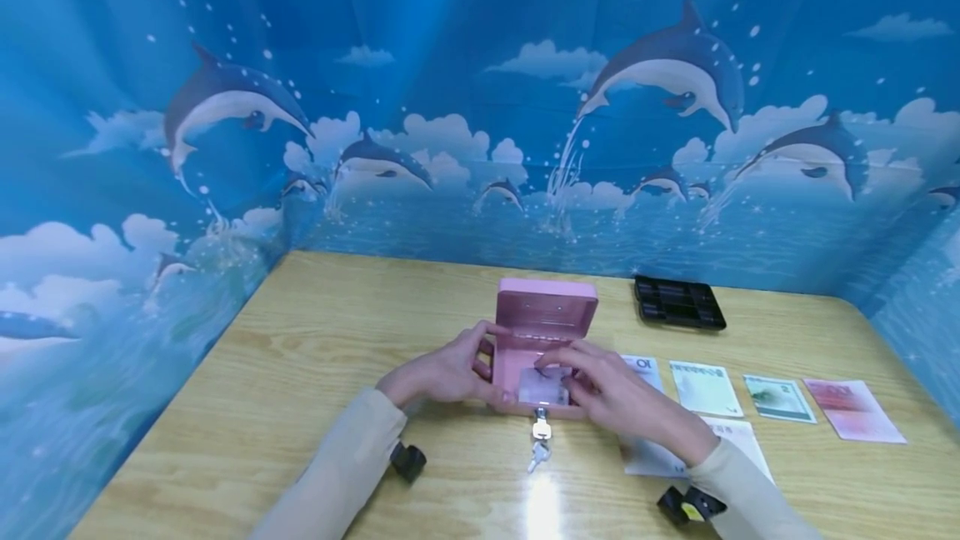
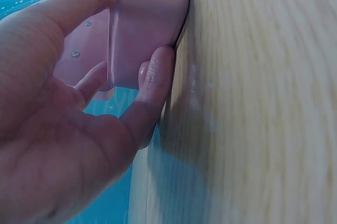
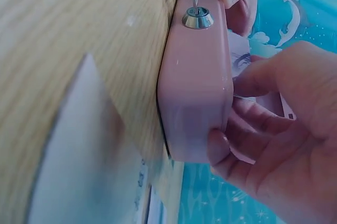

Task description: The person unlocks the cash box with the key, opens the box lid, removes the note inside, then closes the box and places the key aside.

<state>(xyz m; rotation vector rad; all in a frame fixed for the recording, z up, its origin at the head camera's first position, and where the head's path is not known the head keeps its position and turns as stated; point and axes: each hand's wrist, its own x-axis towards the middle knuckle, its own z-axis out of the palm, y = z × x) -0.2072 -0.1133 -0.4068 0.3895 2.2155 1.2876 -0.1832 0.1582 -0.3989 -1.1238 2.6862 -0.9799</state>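
A pink metal cash box (image 1: 507, 373) stands on the table with its lid (image 1: 547, 312) raised. My left hand (image 1: 459, 365) grips the box's left side, thumb at the front corner; in the left wrist view its fingers (image 2: 152, 87) lie along the side wall near the tabletop. Inside the box is a pale banknote (image 1: 542, 387), which my right hand (image 1: 611, 386) pinches from above. In the right wrist view the note (image 3: 239, 55) shows beyond the rim, and a fingertip (image 3: 217, 145) touches the box's outer wall. A key sits in the front lock (image 3: 198, 18).
A second key (image 1: 538, 455) hangs from the lock's ring over the table. To the right lie several banknotes, among them a green one (image 1: 780, 398) and a red one (image 1: 853, 410). A black compartment tray (image 1: 679, 303) rests behind them, before a dolphin-print backdrop (image 1: 465, 215).
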